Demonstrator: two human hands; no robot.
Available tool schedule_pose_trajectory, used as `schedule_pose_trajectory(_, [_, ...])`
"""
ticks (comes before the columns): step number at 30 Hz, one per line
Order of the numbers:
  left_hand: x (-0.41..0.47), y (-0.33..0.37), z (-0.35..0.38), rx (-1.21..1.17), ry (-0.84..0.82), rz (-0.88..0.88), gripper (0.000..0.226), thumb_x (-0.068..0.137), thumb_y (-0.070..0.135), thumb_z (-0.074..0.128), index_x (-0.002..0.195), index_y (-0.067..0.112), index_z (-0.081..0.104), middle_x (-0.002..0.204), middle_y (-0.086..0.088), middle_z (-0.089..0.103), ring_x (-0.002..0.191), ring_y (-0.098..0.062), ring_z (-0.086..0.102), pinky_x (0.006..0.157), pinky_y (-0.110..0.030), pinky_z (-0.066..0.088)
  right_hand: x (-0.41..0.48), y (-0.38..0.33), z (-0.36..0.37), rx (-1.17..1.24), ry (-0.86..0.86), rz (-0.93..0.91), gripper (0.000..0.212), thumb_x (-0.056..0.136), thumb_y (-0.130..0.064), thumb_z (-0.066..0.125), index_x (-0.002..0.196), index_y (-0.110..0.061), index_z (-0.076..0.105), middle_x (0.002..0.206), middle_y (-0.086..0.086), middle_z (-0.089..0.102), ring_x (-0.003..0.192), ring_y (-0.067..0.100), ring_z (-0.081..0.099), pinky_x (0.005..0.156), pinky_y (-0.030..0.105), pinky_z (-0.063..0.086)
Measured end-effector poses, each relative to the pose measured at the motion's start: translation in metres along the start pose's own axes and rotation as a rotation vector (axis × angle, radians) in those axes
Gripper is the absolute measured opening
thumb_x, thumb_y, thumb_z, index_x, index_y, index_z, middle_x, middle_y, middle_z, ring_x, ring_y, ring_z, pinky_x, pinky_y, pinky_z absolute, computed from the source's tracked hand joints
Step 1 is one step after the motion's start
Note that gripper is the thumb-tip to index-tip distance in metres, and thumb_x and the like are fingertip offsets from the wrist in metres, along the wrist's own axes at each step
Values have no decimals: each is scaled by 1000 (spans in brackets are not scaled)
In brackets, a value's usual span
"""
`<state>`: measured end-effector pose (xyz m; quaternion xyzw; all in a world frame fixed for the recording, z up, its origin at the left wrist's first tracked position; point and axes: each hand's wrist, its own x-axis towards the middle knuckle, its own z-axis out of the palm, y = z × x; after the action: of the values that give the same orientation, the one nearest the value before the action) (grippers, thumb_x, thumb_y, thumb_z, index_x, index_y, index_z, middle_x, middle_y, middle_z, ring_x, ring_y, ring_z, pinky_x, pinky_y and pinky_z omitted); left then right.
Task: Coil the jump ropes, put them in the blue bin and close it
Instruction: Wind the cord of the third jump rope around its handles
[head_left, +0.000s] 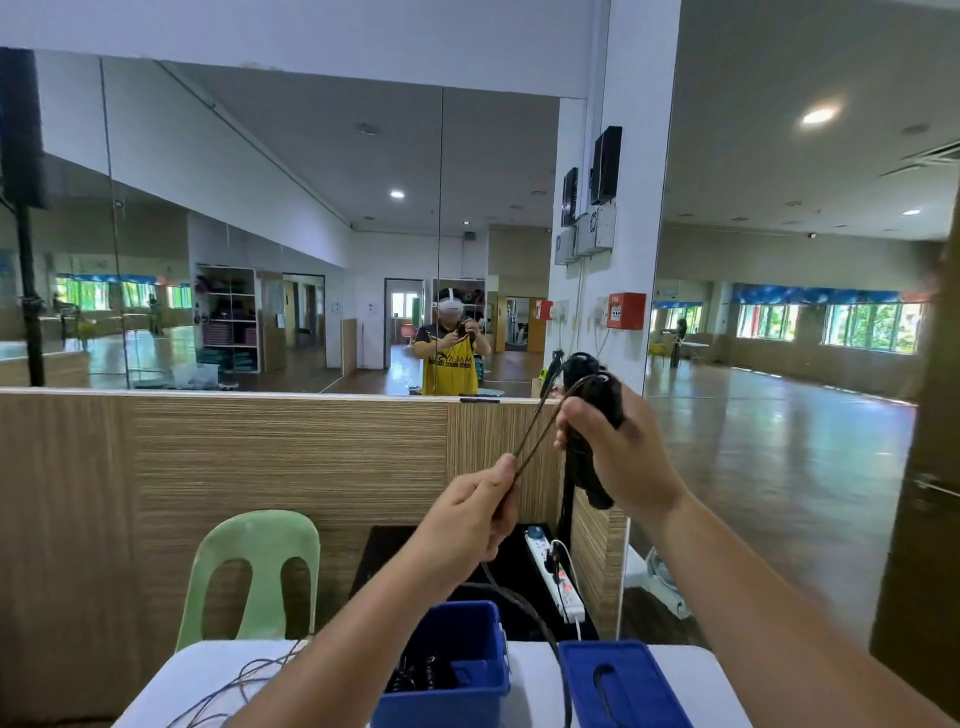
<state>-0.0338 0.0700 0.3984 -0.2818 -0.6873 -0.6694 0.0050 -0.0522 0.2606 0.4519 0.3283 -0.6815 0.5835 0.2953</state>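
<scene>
The task seems partway done. Dark coils (415, 675) lie in the open blue bin (441, 706), and its lid (618, 680) rests just beside it on the white worktop (208, 670), where thin cords (249, 680) sprawl loose. Above the bin, the right grip (618, 457) is clamped on a jump rope's black handles (597, 387) while the left grip (467, 519) pinches its cord (540, 421). Beyond stand a green chair (260, 561), wood panelling and a mirror (260, 234).

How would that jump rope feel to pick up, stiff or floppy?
Probably floppy: below the left hand the rope droops toward the blue bin. It looks straight only where pulled tight toward the right hand. The black handles seem rigid.
</scene>
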Motion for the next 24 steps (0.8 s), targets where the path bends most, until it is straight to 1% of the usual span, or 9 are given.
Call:
schedule_pose_trajectory(3, [-3,-3,5,-5,32,2,51,107,47,39,67,21,55,58,5,38,52,-13,26,58,-40,13,-11,2,5,234,64,87,55,83,-53,73,96,-1,60,79,16,61,68,32,60,68,47,52])
schedule_pose_trajectory(5, [-4,-4,8,17,22,35,51,110,42,38,67,26,59,60,6,39,53,-11,27,55,-34,16,-17,5,8,375,105,141,60,80,-59,76,98,-5,58,81,14,57,68,27,57,66,43,50])
schedule_pose_trajectory(8, [-7,-10,13,77,5,62,42,110,36,38,79,18,60,62,9,41,54,-8,31,51,-20,25,-19,3,11,585,215,214,69,69,-70,79,101,-11,58,82,7,56,69,21,58,68,38,53])
schedule_pose_trajectory(10, [-10,-17,18,90,5,75,40,110,33,40,81,15,59,62,8,40,54,-6,32,50,-16,28,-18,0,16,715,240,230,71,68,-69,80,104,-13,56,81,4,55,68,19,56,70,36,54])
schedule_pose_trajectory(12, [-12,-21,23,84,10,86,39,110,31,42,79,16,59,61,8,39,53,-5,33,49,-14,28,-19,-3,22,823,256,239,67,68,-66,80,101,-15,54,79,2,52,68,17,53,70,34,52])
schedule_pose_trajectory(16, [-15,-26,27,50,23,101,39,109,30,44,77,17,61,61,9,40,53,-4,33,50,-14,29,-25,-4,27,911,279,238,58,66,-61,83,95,-19,56,78,0,51,69,16,50,72,32,48])
schedule_pose_trajectory(19, [-16,-29,25,34,24,116,37,106,36,47,80,16,62,61,5,41,52,-5,33,49,-16,28,-28,-5,28,934,281,236,53,65,-57,85,93,-20,59,78,-1,51,69,16,50,73,31,48])
schedule_pose_trajectory(21, [-16,-31,24,10,12,115,41,105,43,50,83,10,61,61,4,43,51,-7,34,49,-21,27,-30,-6,29,969,274,238,48,67,-52,84,93,-20,59,79,-1,51,69,15,51,72,30,50])
schedule_pose_trajectory(24, [-15,-35,21,-54,-13,95,59,98,52,55,88,-6,52,60,2,45,49,-10,33,48,-24,26,-32,-8,31,1026,291,265,38,79,-47,75,97,-18,57,80,-1,51,70,15,51,72,30,52])
